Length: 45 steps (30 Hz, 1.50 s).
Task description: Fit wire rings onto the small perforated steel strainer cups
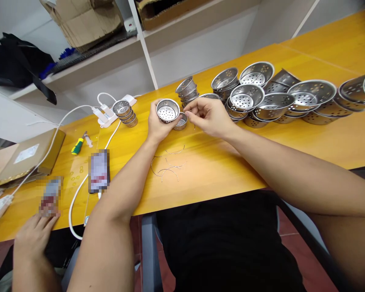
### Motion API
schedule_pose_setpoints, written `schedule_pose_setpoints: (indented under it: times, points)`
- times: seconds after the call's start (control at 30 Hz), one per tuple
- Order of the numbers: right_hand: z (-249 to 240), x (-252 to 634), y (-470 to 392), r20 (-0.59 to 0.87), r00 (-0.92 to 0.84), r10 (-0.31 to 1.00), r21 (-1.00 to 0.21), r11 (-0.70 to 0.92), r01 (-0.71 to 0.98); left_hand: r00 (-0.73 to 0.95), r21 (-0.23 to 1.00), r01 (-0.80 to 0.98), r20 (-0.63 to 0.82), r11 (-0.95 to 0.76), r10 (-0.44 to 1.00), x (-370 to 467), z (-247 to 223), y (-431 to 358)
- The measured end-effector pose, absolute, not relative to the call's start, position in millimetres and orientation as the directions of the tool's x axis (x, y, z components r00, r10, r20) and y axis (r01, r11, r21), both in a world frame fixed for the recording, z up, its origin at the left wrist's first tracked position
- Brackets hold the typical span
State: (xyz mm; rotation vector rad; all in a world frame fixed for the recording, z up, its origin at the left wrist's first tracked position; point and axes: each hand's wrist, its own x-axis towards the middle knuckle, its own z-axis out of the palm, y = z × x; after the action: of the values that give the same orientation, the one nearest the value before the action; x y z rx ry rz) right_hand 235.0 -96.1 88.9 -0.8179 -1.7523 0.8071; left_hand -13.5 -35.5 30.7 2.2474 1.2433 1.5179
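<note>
My left hand (158, 125) is wrapped round a small perforated metal cup (168, 110), its open top tilted toward me. Close to the rim on the right, my right hand (208, 115) pinches with thumb and forefinger. What looks like a thin wire is in that pinch, mostly hidden, with a short end showing under the fingers. Just behind the held cup, another small perforated cup (180, 123) is partly covered by my left hand. Several thin curved wires (169, 170) lie loose on the yellow table (219, 172) in front of my hands.
Stacked perforated cups (246, 97) crowd the right side; smaller stacks (126, 113) stand farther left. A power strip (108, 117) with white cables, a phone (99, 171), a green-handled screwdriver (77, 146) and a cardboard box (33, 156) lie left. Another person's hand (33, 235) rests at the table's edge.
</note>
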Motion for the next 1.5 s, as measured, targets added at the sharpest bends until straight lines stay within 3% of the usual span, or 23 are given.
schedule_pose_setpoints:
  times: [0.3,0.53,0.83,1.33,1.5]
  points:
    - [86,238,-90,0.533,-0.136,0.835,-0.815,0.55,0.183,0.241,0.481,0.559,0.685,-0.675,0.688,-1,36,-46]
    - [82,239,-86,0.567,-0.12,0.815,-0.8,0.58,0.156,0.227,0.437,0.492,0.77,-0.753,0.596,3,37,-48]
    - [79,239,-83,0.605,-0.133,0.785,-0.739,0.616,0.272,0.323,0.559,0.293,0.706,-0.776,0.63,15,21,-45]
    - [78,238,-83,0.571,-0.138,0.809,-0.748,0.582,0.318,0.402,0.571,0.305,0.648,-0.762,0.647,14,24,-50]
    - [83,241,-85,0.622,-0.164,0.766,-0.731,0.643,0.229,0.372,0.595,0.264,0.663,-0.759,0.65,13,22,-47]
